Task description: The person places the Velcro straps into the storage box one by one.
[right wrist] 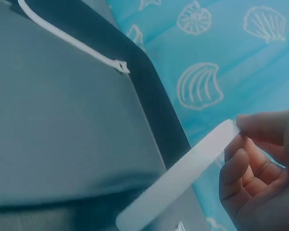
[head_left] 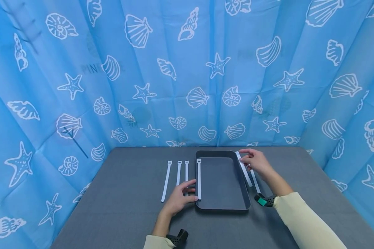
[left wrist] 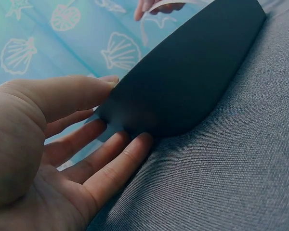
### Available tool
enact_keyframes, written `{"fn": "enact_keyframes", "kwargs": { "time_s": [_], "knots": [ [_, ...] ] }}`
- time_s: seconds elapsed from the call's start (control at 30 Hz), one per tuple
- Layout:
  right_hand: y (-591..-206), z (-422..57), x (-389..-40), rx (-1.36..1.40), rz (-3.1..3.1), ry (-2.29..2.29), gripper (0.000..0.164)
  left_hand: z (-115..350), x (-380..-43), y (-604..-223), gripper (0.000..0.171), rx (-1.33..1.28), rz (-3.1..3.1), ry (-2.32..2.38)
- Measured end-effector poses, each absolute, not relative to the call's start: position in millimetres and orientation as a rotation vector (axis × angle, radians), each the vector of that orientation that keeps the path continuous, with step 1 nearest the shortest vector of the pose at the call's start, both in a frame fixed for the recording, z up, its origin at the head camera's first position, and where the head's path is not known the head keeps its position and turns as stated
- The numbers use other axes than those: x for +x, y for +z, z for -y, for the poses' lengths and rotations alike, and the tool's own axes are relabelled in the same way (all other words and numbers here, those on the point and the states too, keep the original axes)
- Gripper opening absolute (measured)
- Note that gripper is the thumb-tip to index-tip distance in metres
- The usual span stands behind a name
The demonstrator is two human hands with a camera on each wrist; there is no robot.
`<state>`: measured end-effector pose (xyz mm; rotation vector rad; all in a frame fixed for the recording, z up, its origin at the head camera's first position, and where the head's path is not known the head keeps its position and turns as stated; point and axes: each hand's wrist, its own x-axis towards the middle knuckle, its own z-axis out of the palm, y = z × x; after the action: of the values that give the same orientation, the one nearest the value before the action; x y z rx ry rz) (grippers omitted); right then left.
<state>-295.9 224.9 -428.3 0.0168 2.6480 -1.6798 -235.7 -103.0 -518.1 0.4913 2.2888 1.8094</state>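
Observation:
My right hand [head_left: 256, 162] pinches a white cable strap [right wrist: 178, 178] by one end, between thumb and fingertips. The strap slants down across the right wall of a shallow dark grey tray [head_left: 222, 186]. My left hand [head_left: 178, 197] holds the tray's left wall, with the thumb at the rim and the fingers [left wrist: 118, 171] against the outside. Inside the tray, along its left side, lies another white strap [head_left: 199, 180] with a slotted head at the far end.
Several more white straps [head_left: 166, 181] lie lengthwise on the grey cloth-covered table [head_left: 127, 193] left of the tray. One strap [head_left: 255, 181] lies right of it, below my right hand. A blue shell-print curtain [head_left: 174, 83] hangs behind the table.

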Motion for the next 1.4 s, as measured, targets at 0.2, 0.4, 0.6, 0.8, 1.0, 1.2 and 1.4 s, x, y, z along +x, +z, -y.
{"fn": "enact_keyframes", "kwargs": {
  "time_s": [0.2,0.4,0.6,0.8,1.0,1.2,1.4],
  "knots": [
    [-429,-207,-299,0.037,-2.628,-1.678,0.036,103,-235,-518,0.061,0.503,-2.301,1.795],
    [-433,-192,-303,0.051,-2.593,-1.704,0.033,104,-235,-519,0.062,0.497,-2.298,1.795],
    [-434,-181,-305,0.033,-2.568,-1.719,0.032,104,-236,-519,0.061,0.484,-2.294,1.803],
    [-438,-172,-307,0.055,-2.558,-1.73,0.03,104,-236,-519,0.061,0.491,-2.295,1.809],
    [-449,-162,-308,0.071,-2.502,-1.779,0.029,104,-236,-518,0.061,0.492,-2.286,1.812],
    [-462,-154,-312,0.062,-2.413,-1.86,0.029,104,-236,-518,0.061,0.487,-2.28,1.815],
    [-476,-148,-315,0.144,-2.38,-1.845,0.028,104,-238,-520,0.061,0.472,-2.284,1.809]
  ]
}}
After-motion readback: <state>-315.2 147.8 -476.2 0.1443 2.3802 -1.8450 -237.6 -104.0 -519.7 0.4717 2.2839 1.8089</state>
